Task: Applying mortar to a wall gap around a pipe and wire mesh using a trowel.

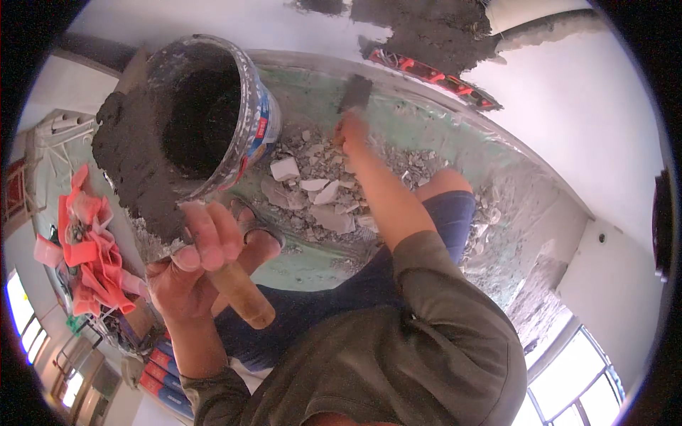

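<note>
In my left hand (pixel 202 248) is a trowel by its wooden handle (pixel 246 298), fingers wrapped round it. A thick heap of dark grey mortar (pixel 135 167) covers the trowel's plate, beside a wide bucket (pixel 264 135) with a splattered rim and a dark inside. Stretched out ahead, my right hand (pixel 352 133) is closed on a scraper; motion blurs the fingers. The scraper's flat dark blade (pixel 355 94) points toward the wall's foot. Past it, a row of red-orange boxes (pixel 433 77) sits in the wall below a patch of dark mortar (pixel 426 32).
Broken plaster rubble (pixel 330 195) lies on the green floor sheet (pixel 305 89) between my legs and the wall. My sandalled foot (pixel 259 238) is near the bucket. To the left are crumpled red-pink plastic pieces (pixel 89 248) and stacked red-and-blue packages (pixel 165 376).
</note>
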Tool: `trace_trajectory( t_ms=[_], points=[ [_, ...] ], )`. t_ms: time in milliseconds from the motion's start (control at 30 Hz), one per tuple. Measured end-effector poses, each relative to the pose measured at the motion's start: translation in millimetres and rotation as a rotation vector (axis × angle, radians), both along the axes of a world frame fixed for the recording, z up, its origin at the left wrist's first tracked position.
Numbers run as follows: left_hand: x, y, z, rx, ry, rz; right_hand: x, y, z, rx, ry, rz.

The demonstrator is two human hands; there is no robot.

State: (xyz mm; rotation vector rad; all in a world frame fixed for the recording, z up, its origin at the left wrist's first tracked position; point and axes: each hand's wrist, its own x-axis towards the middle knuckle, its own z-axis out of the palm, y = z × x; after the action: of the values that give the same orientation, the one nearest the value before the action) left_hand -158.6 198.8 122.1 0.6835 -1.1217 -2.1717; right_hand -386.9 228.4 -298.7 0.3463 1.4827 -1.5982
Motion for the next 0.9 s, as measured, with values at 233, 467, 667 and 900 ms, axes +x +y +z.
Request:
trace_trajectory(
  t_ms=[233, 467, 667, 900],
  points=[
    [8.1, -2.0, -3.7, 0.023, -0.035, -0.033, 15.4, 1.7, -7.1, -0.136, -0.292, -0.084],
    [-18.3, 4.1, -13.8, 0.062, 0.16, -0.078, -24.5, 69.3, -76.8, -0.045, 0.491, 0.038],
    [2.5, -9.0, -11.3, -0.021, 0.169, -0.049, 57.2, 66.6, 99.0, -0.043, 0.087, 0.264],
    [10.1, -22.6, -18.6, 0.064, -0.089, 0.063, 22.7, 99.2, 231.7, 0.031, 0.663, 0.706]
  ],
)
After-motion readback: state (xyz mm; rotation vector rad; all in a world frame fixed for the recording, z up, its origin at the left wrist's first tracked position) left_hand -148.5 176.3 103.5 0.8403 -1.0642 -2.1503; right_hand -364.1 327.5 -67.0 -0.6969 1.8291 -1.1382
